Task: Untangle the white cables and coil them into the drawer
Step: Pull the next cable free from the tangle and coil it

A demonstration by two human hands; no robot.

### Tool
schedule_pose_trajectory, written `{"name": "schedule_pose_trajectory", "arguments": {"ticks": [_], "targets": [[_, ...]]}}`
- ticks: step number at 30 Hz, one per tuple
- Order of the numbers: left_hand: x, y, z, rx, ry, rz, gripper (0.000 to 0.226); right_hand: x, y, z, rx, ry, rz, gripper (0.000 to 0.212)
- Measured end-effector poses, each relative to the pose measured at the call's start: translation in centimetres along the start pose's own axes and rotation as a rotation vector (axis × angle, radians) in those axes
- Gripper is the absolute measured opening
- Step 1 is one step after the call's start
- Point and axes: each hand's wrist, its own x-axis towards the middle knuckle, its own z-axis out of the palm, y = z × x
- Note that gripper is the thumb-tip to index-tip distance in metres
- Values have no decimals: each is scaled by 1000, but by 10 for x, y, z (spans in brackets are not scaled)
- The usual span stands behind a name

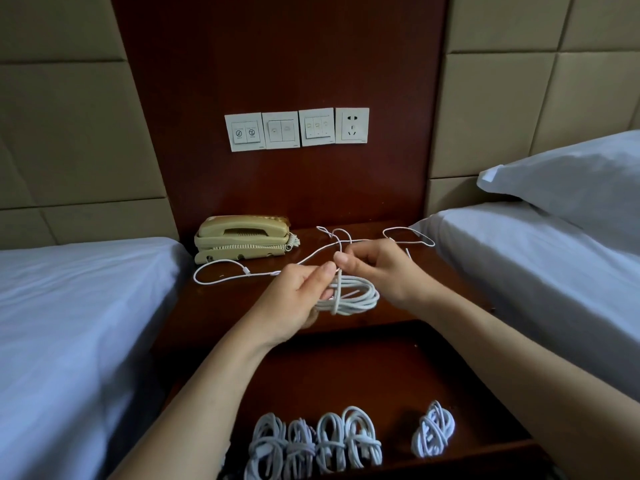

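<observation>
Above the nightstand top point(242, 306) my left hand point(294, 296) grips a flat coil of white cable point(356, 296). My right hand point(377, 268) pinches the cable's loose end where it wraps round the coil's middle. A second thin white cable point(221, 275) lies loose across the top, looping from in front of the phone to the right edge point(408, 233). Below, the open drawer point(363, 375) holds several tied white cable bundles point(315, 441) in a row, and one more bundle point(433, 434) lies apart to the right.
A beige corded phone point(242, 237) sits at the back left of the nightstand. White-sheeted beds flank it, left point(69, 323) and right point(536, 271), with a pillow point(571, 181) on the right one. Wall switches and a socket point(298, 129) are above.
</observation>
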Motion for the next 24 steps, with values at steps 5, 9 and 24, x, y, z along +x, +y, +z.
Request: {"name": "schedule_pose_trajectory", "arguments": {"ticks": [5, 9, 24], "targets": [[0, 4, 2, -166, 255, 4, 46, -5, 3, 22, 61, 43, 58, 32], [8, -4, -7, -117, 610, 26, 41, -14, -5, 43, -334, -7, -62, 31], [3, -4, 1, 638, 708, 386, 48, -9, -26, 18, -337, 226, -126, 13]]}}
